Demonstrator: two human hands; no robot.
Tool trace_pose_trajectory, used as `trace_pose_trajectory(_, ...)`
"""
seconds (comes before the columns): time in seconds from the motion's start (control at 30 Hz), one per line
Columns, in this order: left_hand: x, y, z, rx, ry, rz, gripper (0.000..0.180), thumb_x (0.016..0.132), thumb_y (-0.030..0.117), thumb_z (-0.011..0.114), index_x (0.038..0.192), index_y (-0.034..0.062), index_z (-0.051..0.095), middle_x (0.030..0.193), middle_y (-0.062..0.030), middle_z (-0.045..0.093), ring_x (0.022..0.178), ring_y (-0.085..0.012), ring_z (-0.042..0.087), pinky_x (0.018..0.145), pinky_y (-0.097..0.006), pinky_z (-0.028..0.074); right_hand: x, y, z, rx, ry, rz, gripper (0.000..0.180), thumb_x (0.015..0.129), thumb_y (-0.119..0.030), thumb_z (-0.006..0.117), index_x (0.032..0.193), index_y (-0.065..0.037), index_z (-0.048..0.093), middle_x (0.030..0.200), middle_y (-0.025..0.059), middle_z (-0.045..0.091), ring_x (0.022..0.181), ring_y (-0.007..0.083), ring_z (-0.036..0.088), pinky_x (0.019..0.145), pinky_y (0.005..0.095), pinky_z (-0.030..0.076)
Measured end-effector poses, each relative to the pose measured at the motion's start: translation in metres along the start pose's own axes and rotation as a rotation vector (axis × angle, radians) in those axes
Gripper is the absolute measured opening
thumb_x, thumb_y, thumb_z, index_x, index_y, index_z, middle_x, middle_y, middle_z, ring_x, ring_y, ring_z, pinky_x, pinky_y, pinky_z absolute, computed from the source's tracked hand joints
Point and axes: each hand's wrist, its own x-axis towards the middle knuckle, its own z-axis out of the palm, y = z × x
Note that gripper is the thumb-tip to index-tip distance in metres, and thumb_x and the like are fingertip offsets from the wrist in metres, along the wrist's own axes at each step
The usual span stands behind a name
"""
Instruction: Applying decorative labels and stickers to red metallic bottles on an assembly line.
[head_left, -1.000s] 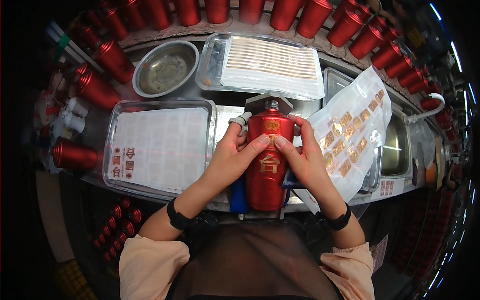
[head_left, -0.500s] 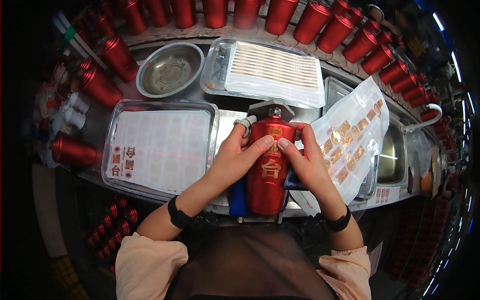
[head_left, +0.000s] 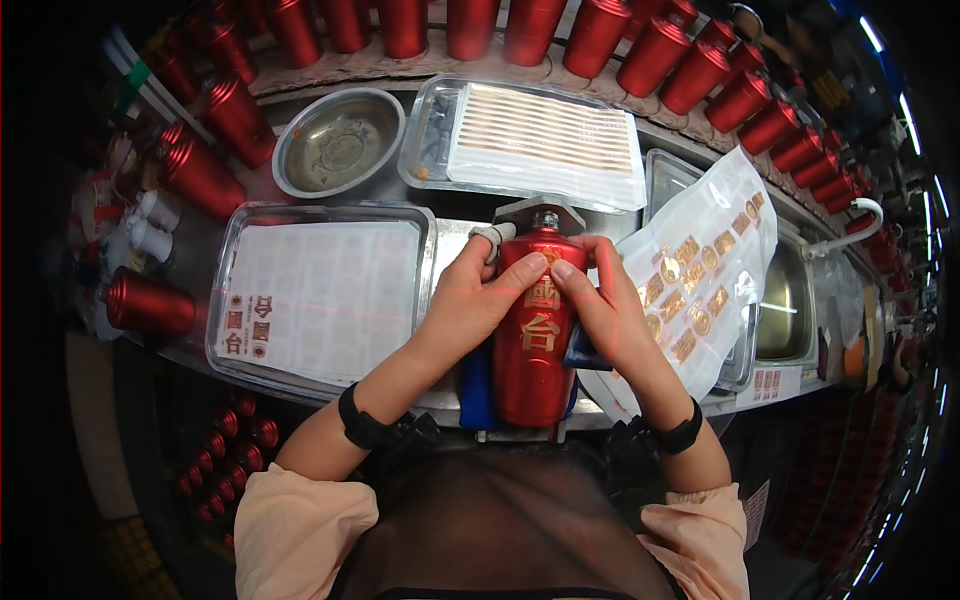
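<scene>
A red metallic bottle (head_left: pixel 532 385) with gold lettering down its front lies in front of me, its neck pointing away. My left hand (head_left: pixel 490 285) grips its upper left side, the thumb pressed on the gold emblem near the shoulder. From the other side my right hand (head_left: pixel 603 295) holds it, that thumb beside the left one on the same emblem. White wrapping covers a left fingertip. The bottle's neck rests at a grey metal holder (head_left: pixel 510 212), and blue cloth (head_left: pixel 477 385) shows beneath it. Right of it lies a translucent sheet of gold decals (head_left: pixel 700 275).
A tray (head_left: pixel 431 290) with a mostly used decal sheet is at left. Behind stand a metal bowl (head_left: pixel 283 165) and a tray (head_left: pixel 420 180) of gold-striped sheets. Several red bottles (head_left: pixel 530 30) line a curved conveyor at the back. A water basin (head_left: pixel 785 325) sits at right.
Both thumbs have shifted slightly up on the bottle and closer together over the emblem. The row of bottles at the back has moved to the right.
</scene>
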Motion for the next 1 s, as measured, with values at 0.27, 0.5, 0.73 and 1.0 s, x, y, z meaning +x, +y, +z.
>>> trace_pose_trajectory(0.27,-0.003,0.0,-0.002,-0.013,0.001,-0.023,0.039,0.096,0.03,0.067,0.117,0.0015,0.051,0.106,-0.0119,0.067,0.097,-0.012,0.065,0.081,-0.025,0.052,-0.004,0.011,-0.001,0.061,-0.025,0.01,0.054,0.095,-0.041,0.061,0.127,0.001,0.05,0.111,0.0232,0.06,0.108,0.0321,0.059,0.094,0.0379,0.046)
trace_pose_trajectory(0.5,-0.032,-0.012,-0.016,-0.056,-0.152,-0.073,0.063,0.095,0.027,0.068,0.142,-0.0002,0.037,0.124,-0.017,0.062,0.117,-0.0184,0.059,0.1,-0.03,0.047,-0.043,0.012,-0.011,0.276,-0.136,0.138,0.06,0.096,-0.027,0.065,0.143,-0.002,0.037,0.112,0.0127,0.06,0.099,0.0138,0.063,0.083,0.0263,0.051)
trace_pose_trajectory(0.73,-0.04,-0.019,-0.01,-0.015,-0.152,-0.025,0.065,0.095,0.025,0.069,0.143,-0.0016,0.033,0.13,-0.0191,0.057,0.122,-0.0198,0.056,0.101,-0.032,0.047,-0.053,0.022,-0.001,0.432,-0.136,0.104,0.068,0.095,-0.016,0.067,0.148,-0.002,0.028,0.115,0.0134,0.054,0.092,0.0157,0.066,0.073,0.0243,0.056)
trace_pose_trajectory(1.0,-0.041,-0.023,-0.011,-0.01,-0.141,-0.014,0.063,0.094,0.023,0.069,0.141,-0.0015,0.035,0.13,-0.0184,0.057,0.121,-0.0202,0.056,0.102,-0.032,0.047,-0.054,0.03,-0.006,0.479,-0.187,0.091,0.066,0.097,-0.013,0.062,0.151,-0.003,0.026,0.118,0.0123,0.052,0.099,0.0129,0.061,0.078,0.0232,0.054)
